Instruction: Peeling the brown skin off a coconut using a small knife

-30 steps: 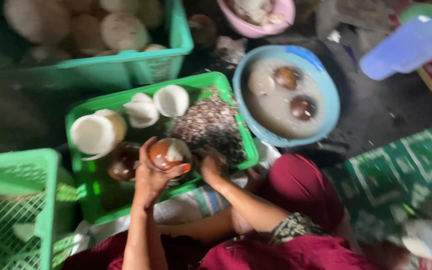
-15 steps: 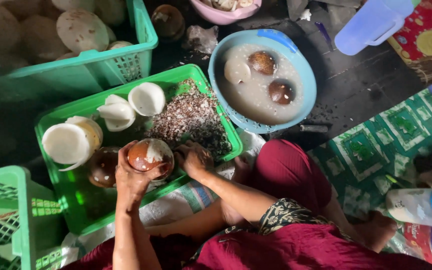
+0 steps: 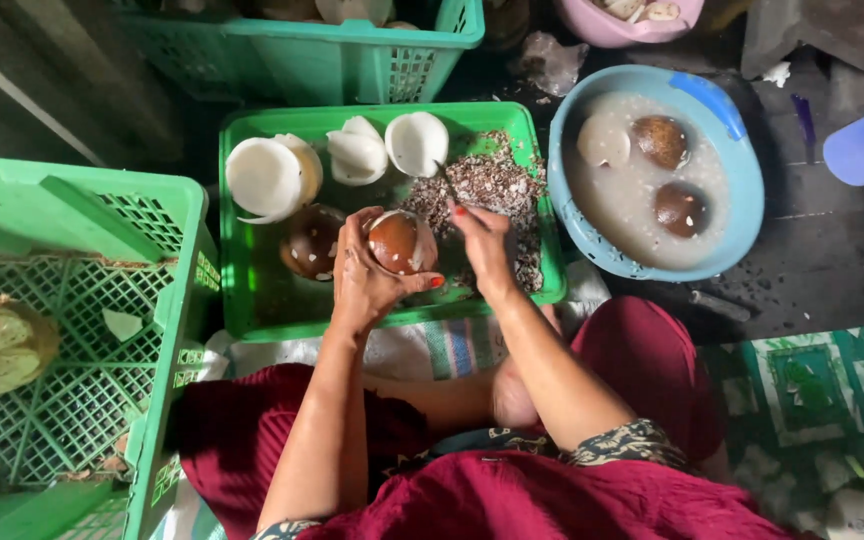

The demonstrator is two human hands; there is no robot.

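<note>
My left hand [image 3: 364,275] grips a round brown coconut kernel [image 3: 398,241], partly peeled white, over a shallow green crate [image 3: 262,300]. My right hand [image 3: 482,243] is beside it, fingers closed on a small blade [image 3: 446,182] that points away from me. Brown and white peelings [image 3: 497,190] are heaped in the crate's right side. Peeled white coconut pieces [image 3: 272,175] lie at the crate's far edge, and another brown kernel [image 3: 310,243] sits left of my left hand.
A blue basin [image 3: 737,150] of cloudy water with three kernels stands to the right. A tall green crate [image 3: 72,330] with one husked coconut is at left, another green crate [image 3: 352,50] beyond, a pink bowl [image 3: 632,30] at top. My red-clothed knees are below.
The view has shifted, so the crates and basin sit further right in the frame. Both hands remain on the kernel over the green crate, with the right hand working at its side.
</note>
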